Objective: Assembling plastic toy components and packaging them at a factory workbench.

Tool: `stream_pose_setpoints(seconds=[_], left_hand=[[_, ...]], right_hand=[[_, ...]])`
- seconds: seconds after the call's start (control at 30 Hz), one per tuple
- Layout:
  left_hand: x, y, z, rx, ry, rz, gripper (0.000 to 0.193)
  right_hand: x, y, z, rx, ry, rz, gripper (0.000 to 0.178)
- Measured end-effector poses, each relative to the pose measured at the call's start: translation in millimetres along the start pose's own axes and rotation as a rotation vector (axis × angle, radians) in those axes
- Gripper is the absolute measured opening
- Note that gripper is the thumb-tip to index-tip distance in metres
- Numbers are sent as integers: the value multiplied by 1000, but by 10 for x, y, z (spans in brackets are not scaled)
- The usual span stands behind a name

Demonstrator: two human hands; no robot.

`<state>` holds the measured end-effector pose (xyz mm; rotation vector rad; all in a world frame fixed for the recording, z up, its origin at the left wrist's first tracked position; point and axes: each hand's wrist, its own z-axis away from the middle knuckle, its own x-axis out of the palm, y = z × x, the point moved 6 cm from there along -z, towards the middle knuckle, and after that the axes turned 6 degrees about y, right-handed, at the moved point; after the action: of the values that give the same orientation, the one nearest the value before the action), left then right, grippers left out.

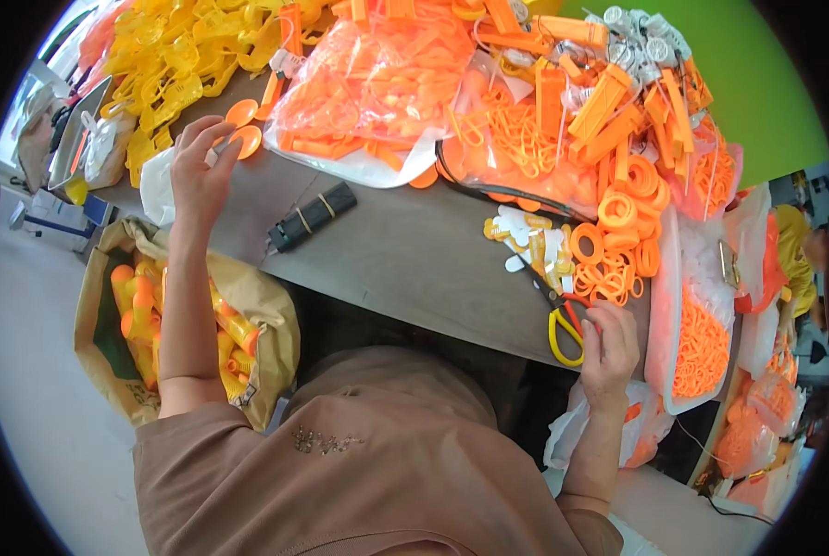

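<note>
My left hand (201,171) reaches over the far left of the table. Its thumb and fingertips close on the edge of an orange disc (248,141); a second orange disc (241,113) lies just beyond. On the right, my right hand (611,352) is by the table's front edge with thumb and fingers curled together. What they hold, if anything, is hidden. Right beside these fingers lies a pair of scissors (555,301) with one red and one yellow handle, blades pointing away to the left. Small white and yellow pieces (537,243) lie near the blades.
A black bundle with a band (311,217) lies mid-table. Bags of orange parts (368,83), orange rings (615,211) and yellow parts (169,69) crowd the back. A white tub (660,343) stands right. Below left is a sack (280,347) of orange-yellow pieces.
</note>
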<state>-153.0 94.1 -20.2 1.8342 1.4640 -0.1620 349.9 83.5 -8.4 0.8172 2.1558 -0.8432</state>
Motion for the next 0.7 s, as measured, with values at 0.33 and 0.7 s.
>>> stream_pose_setpoints(seconds=[0.33, 0.7], left_hand=[[644, -682, -1514, -33, -145, -212, 51], [1397, -843, -3384, 161, 1, -572, 84]], right_hand=[[1131, -979, -114, -159, -140, -466, 21], [1430, -456, 29, 471, -122, -699, 9]])
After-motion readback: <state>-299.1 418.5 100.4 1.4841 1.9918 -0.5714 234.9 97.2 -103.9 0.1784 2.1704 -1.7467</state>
